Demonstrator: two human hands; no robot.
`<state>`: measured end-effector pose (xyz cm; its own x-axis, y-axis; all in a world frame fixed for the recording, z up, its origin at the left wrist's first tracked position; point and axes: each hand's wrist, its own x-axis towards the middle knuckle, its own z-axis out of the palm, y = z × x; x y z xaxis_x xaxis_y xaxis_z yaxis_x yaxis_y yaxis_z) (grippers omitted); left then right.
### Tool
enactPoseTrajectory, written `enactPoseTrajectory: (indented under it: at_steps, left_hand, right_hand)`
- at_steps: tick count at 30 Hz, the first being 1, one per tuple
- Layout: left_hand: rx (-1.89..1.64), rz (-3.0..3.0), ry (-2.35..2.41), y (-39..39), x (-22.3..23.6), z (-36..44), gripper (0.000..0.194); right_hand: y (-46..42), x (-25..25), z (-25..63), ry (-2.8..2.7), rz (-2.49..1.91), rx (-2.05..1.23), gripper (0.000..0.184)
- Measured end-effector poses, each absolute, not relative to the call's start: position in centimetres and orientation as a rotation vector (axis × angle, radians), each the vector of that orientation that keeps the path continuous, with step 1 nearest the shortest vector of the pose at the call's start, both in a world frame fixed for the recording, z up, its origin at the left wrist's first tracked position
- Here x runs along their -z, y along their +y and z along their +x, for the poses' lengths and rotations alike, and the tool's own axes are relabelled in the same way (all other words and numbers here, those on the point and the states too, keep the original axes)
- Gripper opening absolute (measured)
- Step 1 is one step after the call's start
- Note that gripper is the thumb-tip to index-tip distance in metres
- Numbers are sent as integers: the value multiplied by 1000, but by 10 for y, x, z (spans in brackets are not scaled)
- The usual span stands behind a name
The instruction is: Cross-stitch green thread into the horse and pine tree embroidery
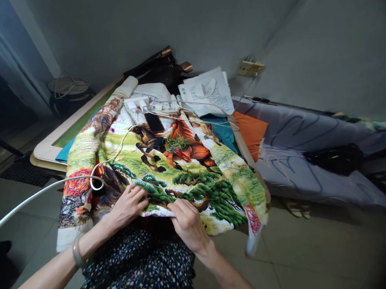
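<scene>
A large embroidered cloth (160, 160) with running horses and green pine branches is spread over a table, its two sides rolled up and its near edge hanging towards my lap. My left hand (130, 205) has its fingers curled over the near edge of the cloth. Just to the right, my right hand (188, 225) pinches the same edge between thumb and bent fingers. Whether either hand also holds a needle cannot be made out. A tangle of green thread (177, 144) lies on the horses, with a dark phone (154, 122) to its left.
A white cable (41, 203) loops across the left roll. Behind the phone lies a white power strip (136, 102). White printed bags (207, 91) sit at the table's back. An orange cushion (250, 134) and a covered sofa (287, 132) stand right, below a wall socket (250, 69).
</scene>
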<state>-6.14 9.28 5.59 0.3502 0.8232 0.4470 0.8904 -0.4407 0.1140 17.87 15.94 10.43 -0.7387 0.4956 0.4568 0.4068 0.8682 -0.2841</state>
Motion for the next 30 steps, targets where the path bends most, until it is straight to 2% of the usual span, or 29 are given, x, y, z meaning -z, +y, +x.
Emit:
enactPoseTrajectory:
  at_steps: [3,5,7,10,13,15,18,22,25,30]
  left_hand:
    - [867,-2686,-1730,109,-71,-66,18]
    - [994,-2688,-2092,123,-85,-69,11]
    - [1196,-2620,-2453,138,-100,-73,2]
    - [1467,-2559,-2872,156,-118,-77,17]
    - [1640,-2473,-3110,165,-125,-79,21]
    - [1737,-2394,-3181,166,-124,-80,22]
    - [1872,-2313,-3221,165,-120,-82,23]
    - [1966,-2339,-3208,165,-116,-84,25]
    - [1997,-2288,-3223,166,-115,-83,25]
    - [1995,-2215,-3261,168,-113,-81,23]
  right_hand:
    - [177,-116,171,-2438,-654,-158,28]
    - [201,-119,158,-2381,-685,-156,26]
    - [229,-115,138,-2284,-732,-290,23]
    - [264,-104,112,-2111,-787,-550,16]
    - [275,-101,108,-2002,-823,-578,26]
    - [264,-107,117,-1848,-852,-602,30]
    - [225,-121,135,-1566,-845,-762,28]
    - [163,-119,132,-1509,-873,-1337,26]
    - [138,-98,114,-1441,-999,-1664,36]
    - [134,-74,93,-1304,-1156,-1698,49]
